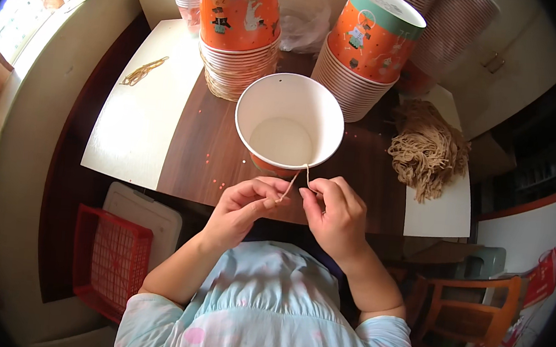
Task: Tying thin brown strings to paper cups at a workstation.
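Observation:
A paper bucket [258,105], white inside and orange outside, stands open-end up at the table's near middle. A small dark hole shows near its far rim. From its near rim hangs a thin beige cord [290,186] in two strands. My left hand [242,211] is closed, thumb and fingers pinching one strand just below the rim. Close beside it, my right hand [338,221] pinches the other strand between thumb and forefinger. Where the cord meets the bucket wall is too small to make out.
Two stacks of nested buckets, left [239,22] and right [371,42], stand behind, with more stacks beyond. A bundle of beige cords [427,151] lies at right, and a few yellowish strands [144,72] at left. A red basket [111,258] and wooden chair [472,312] flank me.

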A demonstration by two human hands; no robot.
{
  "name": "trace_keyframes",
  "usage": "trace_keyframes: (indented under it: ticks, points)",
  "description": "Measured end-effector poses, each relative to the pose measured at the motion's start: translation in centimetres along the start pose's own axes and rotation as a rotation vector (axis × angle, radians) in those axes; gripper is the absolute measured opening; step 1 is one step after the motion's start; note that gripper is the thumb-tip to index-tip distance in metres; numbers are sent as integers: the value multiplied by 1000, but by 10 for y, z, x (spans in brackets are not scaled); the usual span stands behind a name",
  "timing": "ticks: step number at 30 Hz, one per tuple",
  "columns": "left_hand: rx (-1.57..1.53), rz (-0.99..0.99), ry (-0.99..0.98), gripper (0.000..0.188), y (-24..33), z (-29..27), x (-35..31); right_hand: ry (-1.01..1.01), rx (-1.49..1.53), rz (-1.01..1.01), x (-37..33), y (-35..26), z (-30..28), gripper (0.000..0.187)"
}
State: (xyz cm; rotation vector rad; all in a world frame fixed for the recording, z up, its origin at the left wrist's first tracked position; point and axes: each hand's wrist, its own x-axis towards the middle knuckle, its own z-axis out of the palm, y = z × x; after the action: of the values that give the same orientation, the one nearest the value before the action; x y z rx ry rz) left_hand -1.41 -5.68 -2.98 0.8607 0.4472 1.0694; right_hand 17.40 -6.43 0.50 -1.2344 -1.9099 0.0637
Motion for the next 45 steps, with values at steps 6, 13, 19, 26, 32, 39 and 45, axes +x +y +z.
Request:
trace_keyframes:
  ticks: [6,13,19,26,32,39,45]
  points:
    - [-200,-140,-52,9,-3,10,12,39,-96,-56,-18,-5,8,25]
    - [-116,-120,19,10,-11,17,19,-87,22,-49,-24,-8,1,14]
    - [363,181,57,7,-12,27,15,-36,114,-34,7,-5,-34,21]
    - [905,476,47,14,-12,24,15,-411,745,585,13,10,-14,15]
    - [675,348,198,22,-17,31,10,-400,772,555,7,15,-10,10]
    - [1178,575,317,27,-16,34,26,-138,-128,-190,9,-4,-20,18]
    - [1266,697,362,18,-21,33,33,-68,-146,-293,8,-4,-11,8]
